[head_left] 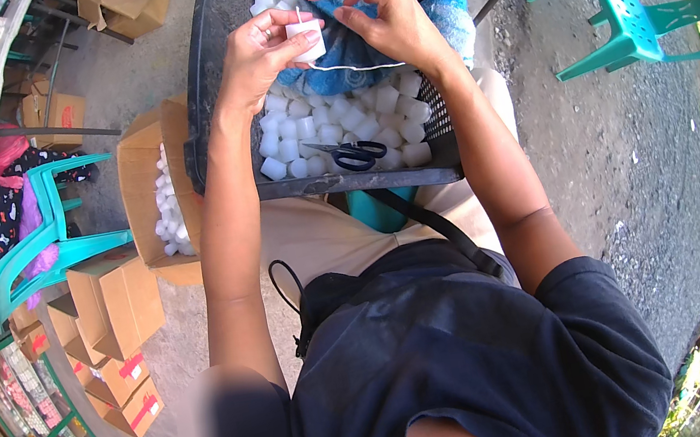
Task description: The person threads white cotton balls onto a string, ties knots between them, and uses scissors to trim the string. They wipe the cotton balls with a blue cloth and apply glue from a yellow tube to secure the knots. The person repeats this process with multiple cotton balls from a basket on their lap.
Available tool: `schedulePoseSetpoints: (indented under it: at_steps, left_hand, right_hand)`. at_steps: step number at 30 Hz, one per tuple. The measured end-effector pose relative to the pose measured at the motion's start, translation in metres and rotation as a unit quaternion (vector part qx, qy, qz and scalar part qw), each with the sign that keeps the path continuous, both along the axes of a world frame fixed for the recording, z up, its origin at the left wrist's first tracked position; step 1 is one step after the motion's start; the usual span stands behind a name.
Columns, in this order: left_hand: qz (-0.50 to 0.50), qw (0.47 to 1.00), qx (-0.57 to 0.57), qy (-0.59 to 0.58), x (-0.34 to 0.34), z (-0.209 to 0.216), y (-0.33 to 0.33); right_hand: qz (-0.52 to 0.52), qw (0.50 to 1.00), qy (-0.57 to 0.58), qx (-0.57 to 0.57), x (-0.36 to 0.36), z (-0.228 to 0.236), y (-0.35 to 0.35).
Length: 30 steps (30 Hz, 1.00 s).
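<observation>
We observe both hands above a black crate [344,182] set across the person's lap. The left hand [260,52] holds one white cylinder [306,42] between thumb and fingers, grip narrow; a short white stub rises from its top. A white string [361,67] trails from near its lower end toward the right. The right hand [389,15] is just beside the cylinder, thumb and forefinger parted; we cannot tell whether a fingertip touches the blue cloth [445,0] below. We record the cloth draped over the crate's contents and its right side. Many loose white pieces [287,128] fill the crate; dark-handled scissors [358,155] lie on them, near the front rim. Left of the crate, a cardboard box [136,186] contains similar white pieces.
</observation>
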State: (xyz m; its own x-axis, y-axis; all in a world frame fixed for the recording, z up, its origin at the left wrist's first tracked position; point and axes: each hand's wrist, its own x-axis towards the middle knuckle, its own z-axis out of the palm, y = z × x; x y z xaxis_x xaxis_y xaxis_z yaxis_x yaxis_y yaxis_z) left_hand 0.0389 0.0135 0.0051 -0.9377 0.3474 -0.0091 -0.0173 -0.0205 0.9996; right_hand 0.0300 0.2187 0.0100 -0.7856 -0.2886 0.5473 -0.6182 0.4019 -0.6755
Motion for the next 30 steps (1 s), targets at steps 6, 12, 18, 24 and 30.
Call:
schedulePoseSetpoints:
  at_steps: [6,12,18,24,30]
  left_hand:
    - [-0.059,0.998,-0.020,0.003,0.001,-0.004,0.000]
    - [-0.087,0.993,0.054,0.058,0.003,0.007,0.002]
    - [0.001,0.989,0.096,0.110,-0.001,0.012,-0.009]
    - [0.095,0.956,-0.125,0.249,-0.004,0.001,-0.013]
    - [0.064,0.998,-0.018,0.017,-0.001,-0.001,-0.005]
  right_hand:
    - [0.003,0.994,0.087,0.061,-0.004,0.000,-0.005]
    - [-0.203,0.975,0.093,-0.021,-0.001,0.012,-0.006]
    - [-0.253,0.956,0.062,-0.135,0.002,0.008,-0.009]
    - [-0.148,0.983,0.009,-0.107,0.015,0.002,-0.037]
    - [-0.059,0.995,0.052,-0.064,0.013,-0.004,-0.036]
